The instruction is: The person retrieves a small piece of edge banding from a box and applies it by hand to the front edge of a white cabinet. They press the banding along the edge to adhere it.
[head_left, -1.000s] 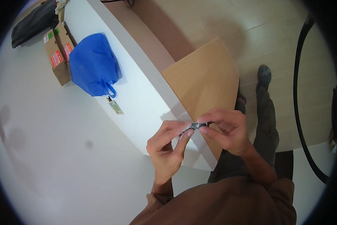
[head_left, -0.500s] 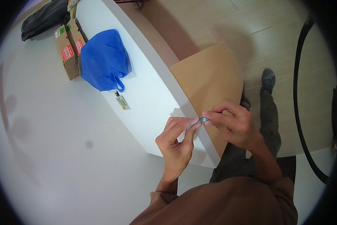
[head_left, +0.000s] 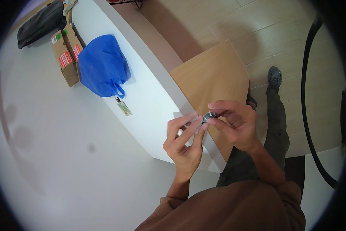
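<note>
Above the edge of the white shelf, both hands meet at a small silver-grey object with a dark end; its kind is too small to tell. My left hand pinches its near-left end between thumb and fingertips, the other fingers curled behind. On the opposite side, my right hand has its thumb against the object and other fingers curled at its dark end, while the index finger is lifted away. The fingers partly hide the object.
On the white shelf lie a blue cloth bag, a small card tag, brown cardboard boxes and a dark bag. A wooden panel juts out below. A black cable hangs at right.
My right index finger has lifted off the small object, and its grip there has opened wider. More of the object shows. The bag and shelf things have shifted slightly left in view.
</note>
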`<state>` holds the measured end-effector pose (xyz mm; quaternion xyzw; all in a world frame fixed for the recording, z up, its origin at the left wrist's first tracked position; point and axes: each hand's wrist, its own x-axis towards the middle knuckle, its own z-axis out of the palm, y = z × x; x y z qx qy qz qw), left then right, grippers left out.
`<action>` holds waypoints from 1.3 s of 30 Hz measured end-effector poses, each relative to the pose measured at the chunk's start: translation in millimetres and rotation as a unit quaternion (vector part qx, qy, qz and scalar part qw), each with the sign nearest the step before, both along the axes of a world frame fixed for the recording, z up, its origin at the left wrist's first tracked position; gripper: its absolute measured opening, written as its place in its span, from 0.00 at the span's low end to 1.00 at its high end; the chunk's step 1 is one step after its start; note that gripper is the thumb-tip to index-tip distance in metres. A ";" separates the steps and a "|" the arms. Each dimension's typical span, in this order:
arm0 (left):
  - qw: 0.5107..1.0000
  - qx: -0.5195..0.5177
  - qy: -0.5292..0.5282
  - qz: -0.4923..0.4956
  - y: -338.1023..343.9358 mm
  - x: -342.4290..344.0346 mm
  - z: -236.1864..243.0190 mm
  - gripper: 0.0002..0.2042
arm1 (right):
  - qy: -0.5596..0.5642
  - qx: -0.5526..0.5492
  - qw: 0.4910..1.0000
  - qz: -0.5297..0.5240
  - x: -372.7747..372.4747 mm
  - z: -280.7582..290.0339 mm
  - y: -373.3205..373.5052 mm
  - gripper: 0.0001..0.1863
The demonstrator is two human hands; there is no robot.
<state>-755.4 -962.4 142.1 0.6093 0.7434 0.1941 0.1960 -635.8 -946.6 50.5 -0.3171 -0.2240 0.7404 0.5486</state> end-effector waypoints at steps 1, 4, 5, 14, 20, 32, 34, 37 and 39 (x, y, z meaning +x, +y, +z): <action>0.999 0.005 0.031 -0.027 2.0 -0.3 1.1 0.13 | 0.010 -0.025 1.000 -0.003 1.4 1.6 0.9 0.17; 0.994 0.012 0.084 -0.074 5.9 1.6 3.8 0.12 | 0.071 -0.033 0.997 -0.001 3.7 -5.1 2.2 0.14; 0.995 0.008 0.075 -0.068 5.5 3.6 4.7 0.12 | 0.067 -0.028 0.997 0.014 4.7 -8.1 2.5 0.14; 0.998 -0.031 0.008 0.051 8.3 8.9 -5.6 0.10 | 0.081 -0.069 0.994 -0.029 -14.9 -7.0 -2.9 0.09; 0.997 -0.032 0.072 0.015 9.8 3.8 -1.6 0.11 | 0.068 -0.128 0.989 0.024 -21.2 -10.7 3.2 0.08; 0.984 0.047 0.161 0.052 -43.5 -58.0 -42.8 0.17 | -0.192 -0.061 0.979 -0.015 -85.8 -26.0 28.9 0.07; 0.986 0.027 0.156 0.055 -43.2 -58.4 -41.9 0.18 | -0.203 -0.058 0.977 -0.013 -86.8 -22.6 28.0 0.08; 0.987 0.022 0.149 0.061 -44.9 -59.4 -41.8 0.17 | -0.189 -0.062 0.979 -0.032 -90.4 -21.0 20.7 0.08; 0.986 0.021 0.153 0.060 -44.3 -59.2 -41.5 0.17 | -0.193 -0.067 0.978 -0.034 -91.3 -17.8 20.7 0.08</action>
